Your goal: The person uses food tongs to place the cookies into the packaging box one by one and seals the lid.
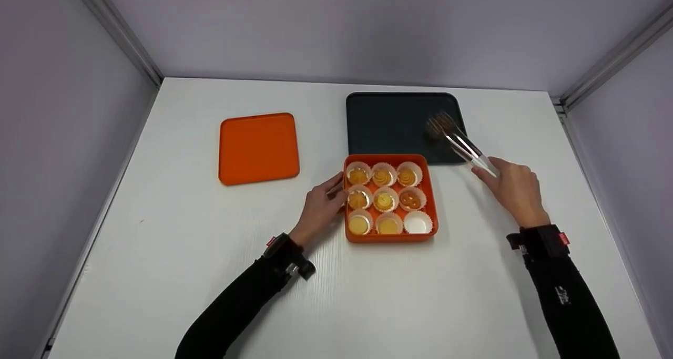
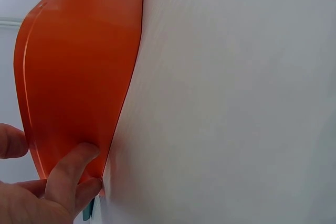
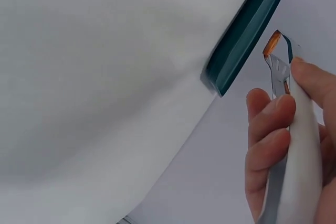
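Note:
My right hand (image 1: 518,191) grips white-handled metal tongs (image 1: 469,151). Between the tong tips is a small orange-brown pastry (image 3: 272,43), blurred in the head view over the dark green tray (image 1: 389,122). My left hand (image 1: 319,205) touches the left wall of an orange box (image 1: 391,239), with fingertips against its side and one digit right at the rim. Inside the box, white paper cups stand in three rows. Most hold small yellow or golden tarts (image 1: 385,200); the front right cup (image 1: 418,222) shows its white bottom.
An orange square lid or tray (image 1: 259,149) lies on the white table (image 1: 210,275), left of the box. The dark tray lies just behind the box, its front edge partly covered by it. Pale walls (image 1: 326,33) stand behind and on both sides.

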The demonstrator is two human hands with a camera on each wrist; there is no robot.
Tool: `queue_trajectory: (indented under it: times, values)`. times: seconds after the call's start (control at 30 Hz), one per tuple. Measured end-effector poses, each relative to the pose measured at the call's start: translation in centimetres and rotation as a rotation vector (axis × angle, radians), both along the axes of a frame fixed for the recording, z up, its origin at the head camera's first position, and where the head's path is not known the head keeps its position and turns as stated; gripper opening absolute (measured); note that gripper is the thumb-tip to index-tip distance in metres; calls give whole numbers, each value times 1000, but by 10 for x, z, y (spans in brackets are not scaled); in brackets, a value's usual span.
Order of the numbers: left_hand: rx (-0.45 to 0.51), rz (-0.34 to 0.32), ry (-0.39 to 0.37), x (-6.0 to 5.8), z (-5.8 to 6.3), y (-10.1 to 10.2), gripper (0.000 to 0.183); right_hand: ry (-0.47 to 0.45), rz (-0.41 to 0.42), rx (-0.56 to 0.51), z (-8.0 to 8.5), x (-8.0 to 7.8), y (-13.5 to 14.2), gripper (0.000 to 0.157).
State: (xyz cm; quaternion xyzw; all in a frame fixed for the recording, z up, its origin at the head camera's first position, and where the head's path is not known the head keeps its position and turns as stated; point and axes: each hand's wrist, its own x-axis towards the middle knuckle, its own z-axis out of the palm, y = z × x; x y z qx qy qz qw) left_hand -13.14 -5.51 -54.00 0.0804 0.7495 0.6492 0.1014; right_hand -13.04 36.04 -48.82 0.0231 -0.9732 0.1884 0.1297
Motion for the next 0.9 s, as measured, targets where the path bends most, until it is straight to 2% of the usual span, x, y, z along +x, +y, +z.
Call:
queue_trajectory:
  times: [0.23, 0.63, 0.9]
  values:
    - [-35, 9, -4, 0, 1, 1, 55, 40, 79, -3, 10, 16, 1, 57]
    - [-21, 11, -10, 0, 2, 0, 54, 94, 145, -37, 21, 38, 2, 51]
    - [-22, 8, -11, 0, 2, 0, 55, 122, 198, -8, 29, 51, 4, 46]
